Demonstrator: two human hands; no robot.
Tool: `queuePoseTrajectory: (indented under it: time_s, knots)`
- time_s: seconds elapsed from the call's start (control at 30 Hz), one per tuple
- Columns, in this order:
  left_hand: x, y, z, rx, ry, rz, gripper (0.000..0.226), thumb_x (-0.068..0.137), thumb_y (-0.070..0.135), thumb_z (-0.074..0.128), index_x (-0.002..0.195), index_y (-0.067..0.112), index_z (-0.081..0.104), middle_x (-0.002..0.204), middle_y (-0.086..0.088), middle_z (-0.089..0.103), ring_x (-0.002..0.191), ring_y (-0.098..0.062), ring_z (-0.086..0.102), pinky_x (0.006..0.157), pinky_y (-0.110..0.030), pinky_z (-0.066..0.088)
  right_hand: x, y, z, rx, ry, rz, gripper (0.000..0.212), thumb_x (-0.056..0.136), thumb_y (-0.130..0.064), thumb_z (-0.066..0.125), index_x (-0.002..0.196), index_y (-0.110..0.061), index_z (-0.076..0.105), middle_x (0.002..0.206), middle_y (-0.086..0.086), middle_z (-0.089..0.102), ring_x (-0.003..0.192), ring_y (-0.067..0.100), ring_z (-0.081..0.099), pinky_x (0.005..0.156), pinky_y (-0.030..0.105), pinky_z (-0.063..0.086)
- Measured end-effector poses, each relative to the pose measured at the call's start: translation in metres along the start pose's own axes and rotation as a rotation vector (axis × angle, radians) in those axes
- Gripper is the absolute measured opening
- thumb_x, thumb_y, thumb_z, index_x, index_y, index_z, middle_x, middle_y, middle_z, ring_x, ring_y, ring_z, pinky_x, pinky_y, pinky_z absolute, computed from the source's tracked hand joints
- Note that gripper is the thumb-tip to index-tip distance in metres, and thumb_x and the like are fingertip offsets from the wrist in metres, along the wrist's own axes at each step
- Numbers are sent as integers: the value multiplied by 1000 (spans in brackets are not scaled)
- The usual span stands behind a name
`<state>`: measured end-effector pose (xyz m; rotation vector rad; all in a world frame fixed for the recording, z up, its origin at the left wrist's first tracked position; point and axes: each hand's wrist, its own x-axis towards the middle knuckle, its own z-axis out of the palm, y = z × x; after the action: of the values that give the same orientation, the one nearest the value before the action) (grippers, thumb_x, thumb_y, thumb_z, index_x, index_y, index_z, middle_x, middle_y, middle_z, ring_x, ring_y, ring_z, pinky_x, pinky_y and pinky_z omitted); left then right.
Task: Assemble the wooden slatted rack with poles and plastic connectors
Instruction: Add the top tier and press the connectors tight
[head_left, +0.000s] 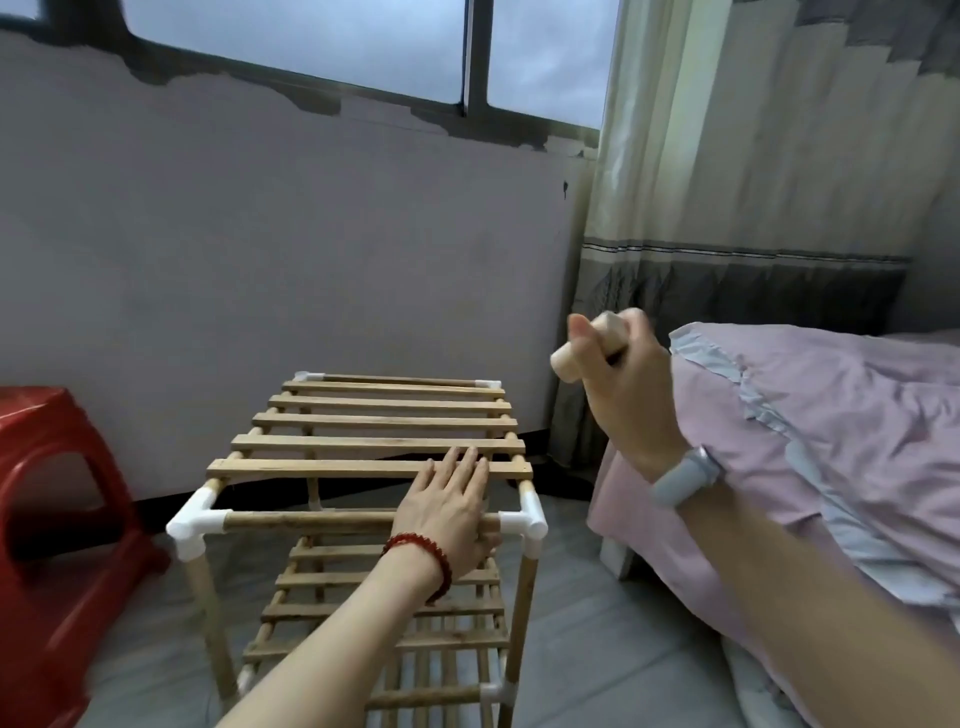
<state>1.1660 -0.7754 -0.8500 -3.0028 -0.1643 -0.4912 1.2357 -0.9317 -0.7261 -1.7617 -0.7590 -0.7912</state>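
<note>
1. The rack (363, 467) is standing on the floor under the left hand (452, 512). It has two slatted shelves, with white plastic connectors at the corners. The near-right connector (524, 522) sits just past the left hand's knuckles, and the near-left connector (195, 525) is well off to that hand's other side.
2. The left hand lies flat, fingers straight, across the front pole (322, 519) and the nearest slat (311, 468), pressing down to steady the rack.
3. The right hand (618, 384) is raised above and to the right of the near-right corner. Its fingers are curled around a pale wooden block (582, 348). Looks like a tapper for seating joints, though that's my guess.
4. What could go wrong: if the block comes down on that near-right connector, the left fingers are right next to the landing spot, so a slightly off swing hits knuckles. An angled strike could also rack the frame sideways or pop a pole out of a lower connector, since the legs are skinny.
5. Room: the bed (831, 441) crowds the right hand's elbow side, so the swing has little space out that way. A red stool (52, 519) sits well to the left of the left hand. The wall (260, 234) is close behind the rack's far edge, and there's open floor in front.
</note>
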Motion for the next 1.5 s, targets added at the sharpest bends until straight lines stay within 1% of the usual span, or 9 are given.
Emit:
queuePoseTrajectory:
  time_s: [0.13,0.2,0.33,0.5,0.73,0.9,1.13,1.3,1.5]
  knots:
    - [-1,1,2,4,-24,0,80,93,51,41,149,16,-5,158,-4,-5,144,-21,-7,117,-40,-2,-75,26,25,-377,-576,141,36,93,-47,44,88,-11,50,84,7,63,76,26,62,73,43,50]
    - [-1,0,2,7,-16,-8,78,94,49,40,149,16,-5,158,-4,-5,144,-21,-7,117,-40,-2,-46,27,23,-405,-529,99,34,91,-51,45,87,-17,46,79,2,63,77,25,62,69,38,48]
    - [-1,0,3,5,-20,-8,76,94,47,39,149,16,-4,158,-3,-4,145,-21,-6,117,-40,-2,-7,15,9,-93,44,-25,32,84,-55,49,71,-30,35,58,-15,47,59,1,53,56,17,39]
    - [-3,-5,4,16,-28,7,77,94,44,43,149,17,-6,158,-2,-5,145,-20,-7,117,-40,-3,-84,63,18,-341,-496,277,30,90,-45,51,72,-25,40,65,-12,48,63,13,49,60,32,37]
    - [-20,-44,-21,-133,-85,74,82,84,58,51,148,30,8,157,5,-4,144,-16,-3,116,-43,-1,-79,18,38,8,-548,177,36,85,-51,51,84,-16,53,75,-1,61,72,17,61,70,42,53]
    - [-70,-137,-38,-155,147,-186,51,89,58,43,125,25,54,133,2,47,125,-17,37,102,-35,29,-101,-5,74,-261,-644,-86,41,90,-56,43,96,-17,52,81,0,66,75,18,62,72,34,48]
    - [-116,-180,-36,8,76,-222,57,86,52,27,100,19,71,104,5,70,120,-15,52,111,-39,23,-115,7,93,-422,-379,-470,38,62,-36,84,64,-8,58,34,-2,47,27,18,47,31,19,36]
    - [-115,-149,-42,75,139,4,36,76,38,54,99,16,71,89,1,72,95,-16,66,105,-45,26,-96,46,95,-467,-307,-227,46,87,-53,49,80,-8,59,52,8,60,50,27,62,57,32,46]
    - [-90,-91,-37,-27,-15,243,53,93,42,40,143,25,35,139,7,49,139,-10,26,112,-36,-10,-65,73,105,-381,-499,324,53,91,-58,40,115,-12,46,106,15,64,100,37,60,71,35,36]
